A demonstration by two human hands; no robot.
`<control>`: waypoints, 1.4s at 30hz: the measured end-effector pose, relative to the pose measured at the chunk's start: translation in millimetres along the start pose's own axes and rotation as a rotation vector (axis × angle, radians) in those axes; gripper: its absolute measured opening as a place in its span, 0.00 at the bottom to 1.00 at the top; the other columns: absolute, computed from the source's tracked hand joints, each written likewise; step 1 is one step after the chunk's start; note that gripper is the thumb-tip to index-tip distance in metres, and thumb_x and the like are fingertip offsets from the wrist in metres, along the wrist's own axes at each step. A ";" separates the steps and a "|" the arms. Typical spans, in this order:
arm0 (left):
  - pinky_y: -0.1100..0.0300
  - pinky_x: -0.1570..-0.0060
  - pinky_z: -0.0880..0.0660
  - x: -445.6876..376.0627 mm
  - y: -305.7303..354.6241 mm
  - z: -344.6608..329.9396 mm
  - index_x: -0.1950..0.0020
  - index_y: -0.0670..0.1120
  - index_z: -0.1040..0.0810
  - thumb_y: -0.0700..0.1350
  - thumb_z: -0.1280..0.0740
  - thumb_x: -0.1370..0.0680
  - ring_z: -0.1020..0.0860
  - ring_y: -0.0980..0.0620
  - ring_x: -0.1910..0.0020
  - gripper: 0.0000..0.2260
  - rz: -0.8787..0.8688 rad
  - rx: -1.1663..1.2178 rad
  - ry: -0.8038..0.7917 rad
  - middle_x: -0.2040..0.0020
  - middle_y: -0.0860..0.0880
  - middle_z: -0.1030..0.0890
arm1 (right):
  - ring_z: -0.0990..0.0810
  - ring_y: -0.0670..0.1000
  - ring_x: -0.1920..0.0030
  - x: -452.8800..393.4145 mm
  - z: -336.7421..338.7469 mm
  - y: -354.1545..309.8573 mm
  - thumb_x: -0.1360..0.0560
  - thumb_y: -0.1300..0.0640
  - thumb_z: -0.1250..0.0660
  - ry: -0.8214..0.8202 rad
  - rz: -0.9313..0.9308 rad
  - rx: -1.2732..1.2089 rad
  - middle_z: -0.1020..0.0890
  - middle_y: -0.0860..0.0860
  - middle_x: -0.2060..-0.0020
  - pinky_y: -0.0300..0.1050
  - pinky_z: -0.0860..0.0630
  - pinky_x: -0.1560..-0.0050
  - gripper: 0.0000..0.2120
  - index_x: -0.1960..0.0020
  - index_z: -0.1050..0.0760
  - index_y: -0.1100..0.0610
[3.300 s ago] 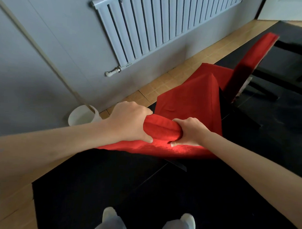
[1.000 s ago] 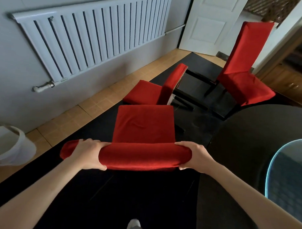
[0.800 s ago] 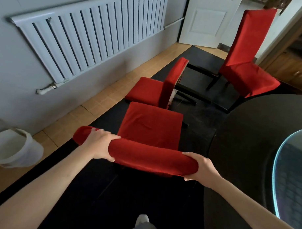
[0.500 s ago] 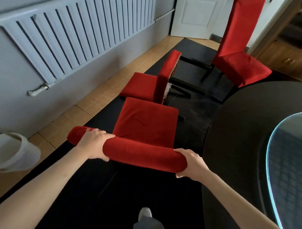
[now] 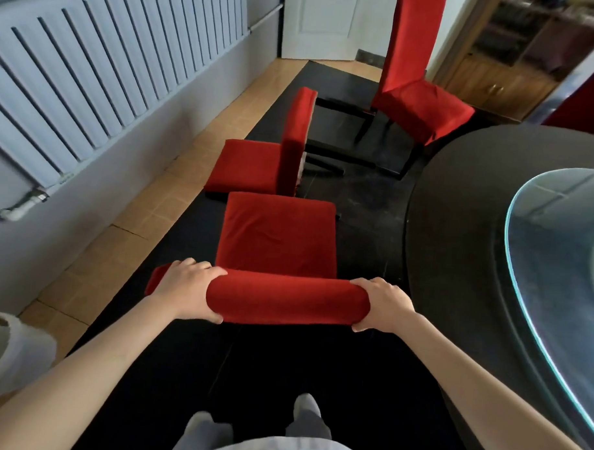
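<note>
A red-covered chair [image 5: 278, 237] stands in front of me, its seat facing away and its padded top rail [image 5: 286, 302] nearest me. My left hand [image 5: 185, 288] grips the rail near its left end. My right hand [image 5: 380, 305] grips the rail's right end. The chair's legs are hidden below the seat.
A second red chair [image 5: 260, 163] stands just beyond. A third red chair [image 5: 418, 77] is farther back by a white door [image 5: 323, 20]. A dark round table [image 5: 490, 238] with a glass disc [image 5: 563, 261] is on the right. On the left are a radiator [image 5: 92, 66] and a white bin [image 5: 11, 353].
The chair has turned level and square to me, and it sits closer to the round table. Both hands keep their grip on the top rail, now spread to its ends.
</note>
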State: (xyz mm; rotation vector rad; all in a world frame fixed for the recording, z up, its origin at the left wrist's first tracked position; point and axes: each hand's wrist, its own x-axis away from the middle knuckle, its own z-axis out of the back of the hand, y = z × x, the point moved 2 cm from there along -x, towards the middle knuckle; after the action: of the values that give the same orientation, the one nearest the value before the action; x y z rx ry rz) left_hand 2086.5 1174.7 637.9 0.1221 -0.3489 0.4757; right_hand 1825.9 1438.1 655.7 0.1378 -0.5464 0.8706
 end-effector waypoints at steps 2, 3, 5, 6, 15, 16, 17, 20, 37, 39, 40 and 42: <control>0.54 0.41 0.29 3.4 -14.3 1.8 0.33 0.59 0.32 0.75 0.34 0.43 0.26 0.51 0.43 0.42 -0.054 -0.017 -0.007 0.42 0.58 0.23 | 0.21 0.55 0.45 11.4 -6.3 -18.2 0.42 0.40 0.21 0.021 -0.033 -0.027 0.25 0.49 0.41 0.51 0.22 0.46 0.44 0.30 0.36 0.40; 0.55 0.43 0.28 6.7 -23.1 2.0 0.34 0.59 0.31 0.75 0.34 0.44 0.26 0.51 0.43 0.41 -0.077 -0.024 -0.013 0.42 0.58 0.23 | 0.21 0.55 0.45 16.4 -10.2 -28.7 0.43 0.40 0.21 0.029 -0.048 -0.034 0.24 0.49 0.42 0.50 0.22 0.46 0.44 0.30 0.35 0.40; 0.56 0.45 0.28 14.8 -41.1 1.3 0.35 0.59 0.30 0.75 0.34 0.44 0.25 0.51 0.45 0.40 -0.114 -0.026 -0.012 0.44 0.58 0.22 | 0.21 0.54 0.46 25.6 -18.8 -49.3 0.43 0.39 0.21 0.046 -0.072 -0.044 0.24 0.49 0.44 0.49 0.22 0.47 0.44 0.30 0.34 0.41; 0.56 0.46 0.28 19.4 -49.7 -0.5 0.36 0.59 0.29 0.76 0.34 0.44 0.25 0.51 0.47 0.40 -0.131 -0.027 -0.010 0.45 0.58 0.22 | 0.20 0.54 0.47 31.0 -24.9 -59.1 0.43 0.39 0.21 0.052 -0.085 -0.054 0.23 0.49 0.45 0.49 0.22 0.47 0.44 0.31 0.34 0.41; 0.56 0.53 0.28 60.0 -75.9 -18.4 0.48 0.59 0.26 0.74 0.35 0.46 0.24 0.52 0.55 0.32 -0.274 -0.053 0.054 0.54 0.57 0.21 | 0.21 0.51 0.48 96.3 -66.5 -110.7 0.43 0.39 0.22 0.092 -0.207 -0.133 0.22 0.47 0.47 0.46 0.23 0.50 0.40 0.33 0.31 0.40; 0.56 0.52 0.28 64.4 -77.1 -20.5 0.48 0.59 0.26 0.74 0.35 0.46 0.24 0.52 0.55 0.32 -0.290 -0.054 0.055 0.54 0.57 0.21 | 0.21 0.51 0.48 103.7 -71.1 -115.3 0.43 0.39 0.22 0.096 -0.212 -0.141 0.22 0.47 0.47 0.45 0.23 0.51 0.40 0.33 0.31 0.40; 0.56 0.52 0.28 69.6 -78.4 -23.4 0.48 0.59 0.26 0.74 0.35 0.46 0.24 0.52 0.55 0.32 -0.305 -0.056 0.053 0.55 0.57 0.21 | 0.21 0.51 0.48 111.4 -76.1 -119.6 0.43 0.39 0.22 0.100 -0.216 -0.147 0.22 0.47 0.47 0.45 0.24 0.51 0.40 0.33 0.30 0.40; 0.58 0.52 0.28 86.7 -80.5 -29.8 0.48 0.59 0.26 0.75 0.36 0.45 0.23 0.53 0.55 0.32 -0.340 -0.079 0.057 0.55 0.57 0.21 | 0.20 0.51 0.49 134.2 -90.6 -132.1 0.42 0.39 0.22 0.110 -0.229 -0.157 0.21 0.47 0.47 0.44 0.24 0.52 0.38 0.34 0.29 0.40; 0.55 0.51 0.33 234.6 -126.0 -81.5 0.48 0.59 0.24 0.78 0.41 0.46 0.21 0.55 0.57 0.35 -0.320 -0.226 0.128 0.58 0.59 0.19 | 0.20 0.51 0.50 241.1 -174.2 -227.1 0.41 0.39 0.24 0.170 -0.171 -0.135 0.21 0.47 0.49 0.45 0.23 0.52 0.36 0.34 0.28 0.41; 0.55 0.48 0.34 253.2 -130.2 -84.2 0.47 0.60 0.25 0.79 0.42 0.46 0.21 0.56 0.55 0.35 -0.305 -0.239 0.108 0.57 0.59 0.20 | 0.20 0.50 0.51 252.4 -182.4 -238.3 0.41 0.38 0.24 0.169 -0.169 -0.125 0.21 0.47 0.49 0.44 0.23 0.53 0.36 0.35 0.28 0.42; 0.56 0.48 0.34 261.5 -132.3 -86.4 0.47 0.60 0.25 0.79 0.42 0.46 0.22 0.56 0.55 0.36 -0.300 -0.247 0.104 0.56 0.59 0.20 | 0.20 0.50 0.51 257.6 -186.9 -243.6 0.42 0.37 0.24 0.168 -0.169 -0.121 0.21 0.47 0.50 0.44 0.23 0.53 0.36 0.35 0.28 0.42; 0.56 0.48 0.34 277.0 -136.1 -91.9 0.47 0.60 0.25 0.79 0.42 0.47 0.22 0.56 0.55 0.36 -0.296 -0.261 0.102 0.56 0.59 0.20 | 0.20 0.50 0.51 268.9 -196.0 -254.0 0.42 0.37 0.24 0.166 -0.171 -0.118 0.21 0.47 0.50 0.45 0.23 0.53 0.37 0.35 0.28 0.42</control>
State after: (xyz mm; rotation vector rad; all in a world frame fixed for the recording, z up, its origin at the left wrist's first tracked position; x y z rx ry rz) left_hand 2408.0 1190.7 646.2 -0.1036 -0.2842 0.1399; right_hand 2235.6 1524.3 651.0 0.0043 -0.4221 0.6743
